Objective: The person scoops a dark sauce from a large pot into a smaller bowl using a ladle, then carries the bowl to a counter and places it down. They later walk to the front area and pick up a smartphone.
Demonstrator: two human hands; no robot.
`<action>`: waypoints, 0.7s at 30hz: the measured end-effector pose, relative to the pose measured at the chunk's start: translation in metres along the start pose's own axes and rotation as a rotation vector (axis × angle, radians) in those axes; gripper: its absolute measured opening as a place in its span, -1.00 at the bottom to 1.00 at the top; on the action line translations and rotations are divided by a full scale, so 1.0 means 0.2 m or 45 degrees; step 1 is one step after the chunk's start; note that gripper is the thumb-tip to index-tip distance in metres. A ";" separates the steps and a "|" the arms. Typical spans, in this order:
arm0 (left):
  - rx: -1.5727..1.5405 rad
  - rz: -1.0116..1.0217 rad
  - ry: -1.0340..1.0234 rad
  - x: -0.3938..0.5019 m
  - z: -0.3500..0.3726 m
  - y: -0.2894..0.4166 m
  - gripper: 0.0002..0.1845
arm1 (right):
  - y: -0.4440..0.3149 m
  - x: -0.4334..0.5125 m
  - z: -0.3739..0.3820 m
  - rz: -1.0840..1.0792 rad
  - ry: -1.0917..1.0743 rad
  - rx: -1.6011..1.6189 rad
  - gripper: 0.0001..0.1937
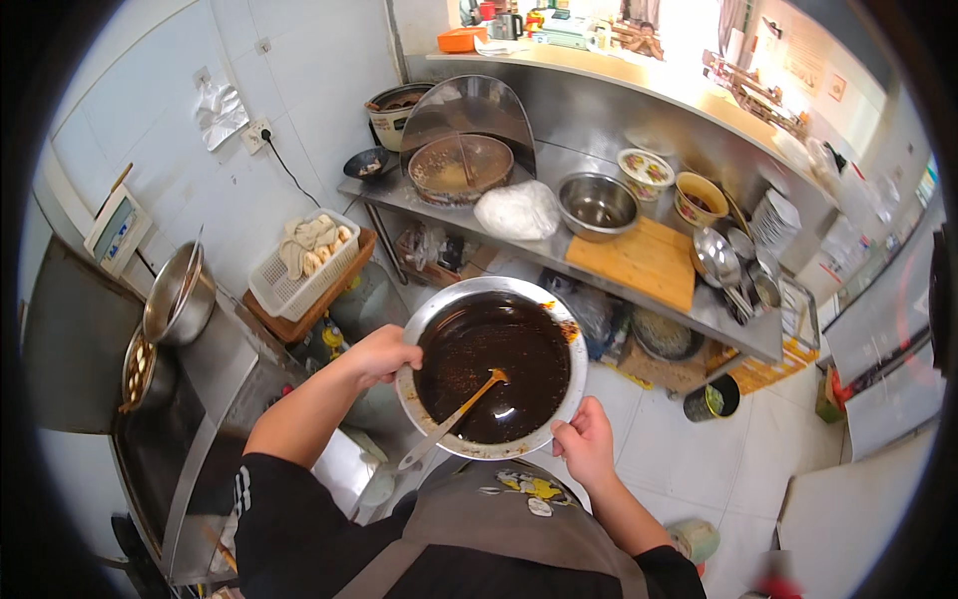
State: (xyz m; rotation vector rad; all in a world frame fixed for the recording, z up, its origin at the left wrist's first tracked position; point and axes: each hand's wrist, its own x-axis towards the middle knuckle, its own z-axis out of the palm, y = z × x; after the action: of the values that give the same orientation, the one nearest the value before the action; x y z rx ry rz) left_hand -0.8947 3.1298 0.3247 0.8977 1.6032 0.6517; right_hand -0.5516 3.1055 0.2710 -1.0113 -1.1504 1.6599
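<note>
Between my hands hangs a wide metal basin (580, 367), held in front of my apron. Dark oily sauce or chilli oil (486, 337) fills much of it, with orange-red smears on the far right rim. A spoon (449, 427) rests in the basin, its bowl end in the liquid and its handle over the near left rim. My left hand (385, 356) grips the left rim, thumb on top. Lower on the right side, my right hand (585, 436) pinches the rim. The fingers beneath the basin are mostly hidden.
Ahead stands a steel table (546, 247) with a steel bowl (597, 206), a wooden cutting board (636, 262), a white plastic bag (518, 210) and ladles (718, 258). At left are a white basket (307, 262) and a steel pot (179, 299). A black bin (711, 398) stands on the floor.
</note>
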 end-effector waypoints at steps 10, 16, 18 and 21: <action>0.219 0.017 -0.056 1.12 -0.31 0.92 -0.88 | -0.33 1.22 -0.08 -0.146 0.118 0.089 -0.85; 0.135 0.037 -0.071 1.80 -0.32 1.42 -0.88 | -0.54 2.01 -0.34 -0.207 0.119 0.076 -0.85; 0.147 0.027 -0.046 2.04 -0.31 1.58 -0.88 | -0.60 2.28 -0.44 -0.245 0.123 0.078 -0.85; 0.136 0.072 0.026 2.38 -0.25 1.78 -0.90 | -0.68 2.65 -0.61 -0.181 0.175 -0.031 -0.85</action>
State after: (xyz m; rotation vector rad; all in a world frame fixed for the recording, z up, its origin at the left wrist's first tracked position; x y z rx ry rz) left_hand -0.9075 3.7247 0.3586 1.0208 1.6483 0.6213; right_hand -0.5750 3.6658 0.2946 -1.0182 -1.1263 1.4451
